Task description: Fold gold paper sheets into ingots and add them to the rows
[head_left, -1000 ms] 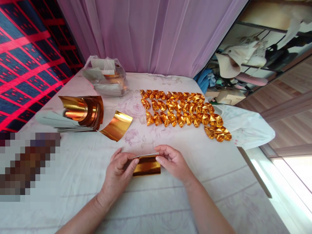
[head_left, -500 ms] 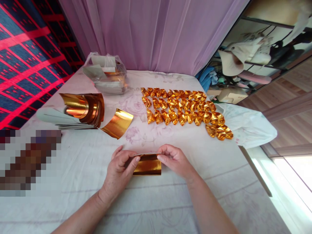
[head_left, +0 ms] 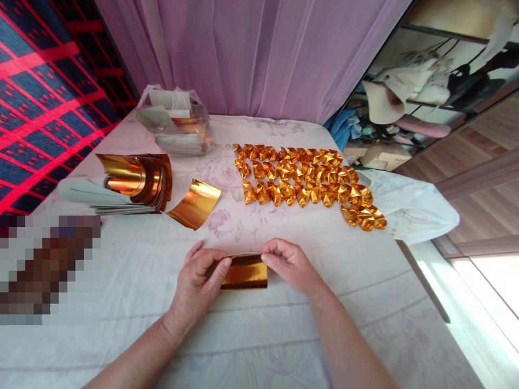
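White floral cloth (head_left: 284, 324) is covering the table before a purple curtain (head_left: 251, 54). Left hand (head_left: 198, 286) and right hand (head_left: 290, 265) are each pinching one end of a folded gold foil sheet (head_left: 245, 272), which is lying flat between them. Beyond the right hand, rows of folded gold pieces (head_left: 304, 181) are lying. Beyond the left hand, a curled gold sheet (head_left: 195, 204) and a foil stack (head_left: 133, 181) are resting.

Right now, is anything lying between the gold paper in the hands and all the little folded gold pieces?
Nothing visible does. The left hand and right hand pinch the gold sheet at its two ends. Between it and the rows of folded gold pieces lies only bare white cloth. The loose curled gold sheet sits off to the left.
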`<state>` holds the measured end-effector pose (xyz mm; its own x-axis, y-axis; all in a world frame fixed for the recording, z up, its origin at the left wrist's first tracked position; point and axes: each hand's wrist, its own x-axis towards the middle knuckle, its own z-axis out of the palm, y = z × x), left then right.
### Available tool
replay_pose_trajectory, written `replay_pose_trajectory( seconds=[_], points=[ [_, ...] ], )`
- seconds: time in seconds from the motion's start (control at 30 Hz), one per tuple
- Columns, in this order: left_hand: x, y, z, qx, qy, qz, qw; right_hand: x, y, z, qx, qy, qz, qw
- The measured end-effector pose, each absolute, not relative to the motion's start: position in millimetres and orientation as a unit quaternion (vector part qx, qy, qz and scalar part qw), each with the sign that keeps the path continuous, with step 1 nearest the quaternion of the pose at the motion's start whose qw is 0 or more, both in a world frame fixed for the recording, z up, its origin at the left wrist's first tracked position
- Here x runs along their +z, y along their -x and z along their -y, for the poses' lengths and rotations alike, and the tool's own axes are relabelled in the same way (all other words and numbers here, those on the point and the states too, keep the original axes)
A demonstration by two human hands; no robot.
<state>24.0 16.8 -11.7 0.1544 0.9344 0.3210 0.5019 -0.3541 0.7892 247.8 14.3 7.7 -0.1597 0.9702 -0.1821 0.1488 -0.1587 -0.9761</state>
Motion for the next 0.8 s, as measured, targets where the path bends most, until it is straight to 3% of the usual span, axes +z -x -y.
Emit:
replay_pose_trajectory(
  seconds=[0.8],
  points=[
    [-7.2,-24.9,-16.1,0.394,-0.709,-0.517,0.274,7.0,-242.7,-12.6,0.504,0.543,0.541,0.397]
  ],
)
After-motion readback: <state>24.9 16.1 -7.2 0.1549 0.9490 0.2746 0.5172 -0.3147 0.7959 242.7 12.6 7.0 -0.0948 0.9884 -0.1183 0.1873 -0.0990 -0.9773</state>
